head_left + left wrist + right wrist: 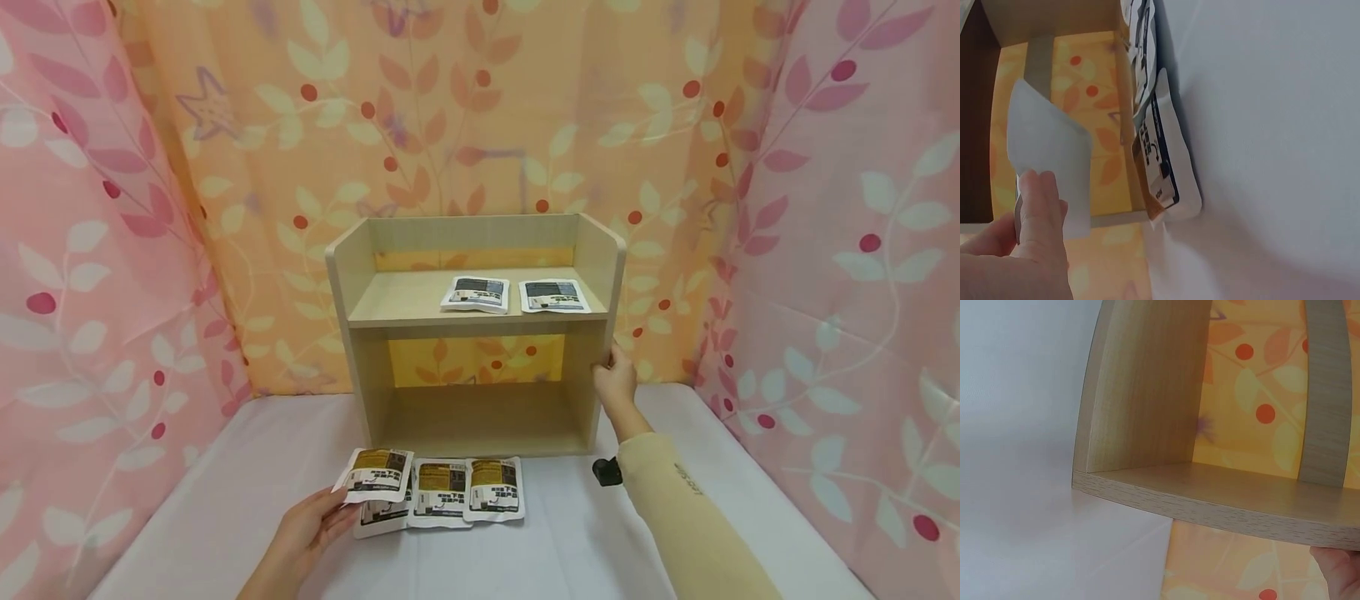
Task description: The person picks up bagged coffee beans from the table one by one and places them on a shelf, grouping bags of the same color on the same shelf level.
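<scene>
Left hand (303,533) pinches one sachet (374,475) by its lower corner, lifted just above the white table (570,542). Three more sachets (441,496) lie side by side beneath and beside it, before the wooden shelf unit (480,333). Two sachets (513,295) rest on the upper shelf. Right hand (615,375) grips the unit's right side panel, fingers curled round its front edge.

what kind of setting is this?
Likely a staged tabletop booth, not a real room: leaf-print curtains on three sides, a white-covered table, and a small wooden shelf unit with sachets.
</scene>
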Available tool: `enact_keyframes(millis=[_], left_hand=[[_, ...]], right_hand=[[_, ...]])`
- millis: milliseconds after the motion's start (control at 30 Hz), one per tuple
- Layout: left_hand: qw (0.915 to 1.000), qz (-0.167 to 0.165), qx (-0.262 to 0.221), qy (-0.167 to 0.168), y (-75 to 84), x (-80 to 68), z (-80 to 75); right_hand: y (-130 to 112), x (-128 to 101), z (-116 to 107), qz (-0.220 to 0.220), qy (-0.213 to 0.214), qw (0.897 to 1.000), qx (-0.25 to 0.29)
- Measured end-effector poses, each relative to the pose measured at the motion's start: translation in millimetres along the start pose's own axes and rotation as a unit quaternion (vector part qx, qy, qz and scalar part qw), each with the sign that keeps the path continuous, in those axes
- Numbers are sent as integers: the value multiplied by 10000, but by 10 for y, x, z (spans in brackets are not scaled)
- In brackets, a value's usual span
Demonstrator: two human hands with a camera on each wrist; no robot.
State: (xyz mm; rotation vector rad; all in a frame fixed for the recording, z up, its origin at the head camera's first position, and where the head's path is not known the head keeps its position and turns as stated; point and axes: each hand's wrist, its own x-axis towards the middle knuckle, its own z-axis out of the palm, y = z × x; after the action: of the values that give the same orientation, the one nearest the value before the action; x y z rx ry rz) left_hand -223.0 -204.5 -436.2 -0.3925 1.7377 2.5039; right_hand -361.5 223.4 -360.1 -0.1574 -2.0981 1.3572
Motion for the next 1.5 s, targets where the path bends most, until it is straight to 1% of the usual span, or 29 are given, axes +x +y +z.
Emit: enact_keyframes(millis=[200,333,533,700,900,1033,1133,1333,1500], left_hand=[[10000,53,19,6,-12,24,103],[9999,98,-7,-69,-35,58,151],[9998,192,17,-89,-62,140,199],[9997,220,-100,-41,-68,213,260],[9998,97,-148,-30,-93,258,319],[9997,140,-179,-37,-93,297,340],[9995,86,-292,-124,-86,326,370],[9984,-83,-551,-99,-64,365,445],[9966,-229,-780,-102,-70,405,482]], right_hand=[[20,-8,10,49,-10,10000,73],[36,-5,13,98,20,9999,113],[32,10,12,139,-4,9999,33],[3,22,-3,119,-14,9999,65],[-6,23,-15,162,14,9998,64],[5,15,-5,194,-87,9998,53],[13,10,-3,237,-42,9997,53],[1,22,3,213,-6,9997,141],[8,29,13,232,-38,9997,59]])
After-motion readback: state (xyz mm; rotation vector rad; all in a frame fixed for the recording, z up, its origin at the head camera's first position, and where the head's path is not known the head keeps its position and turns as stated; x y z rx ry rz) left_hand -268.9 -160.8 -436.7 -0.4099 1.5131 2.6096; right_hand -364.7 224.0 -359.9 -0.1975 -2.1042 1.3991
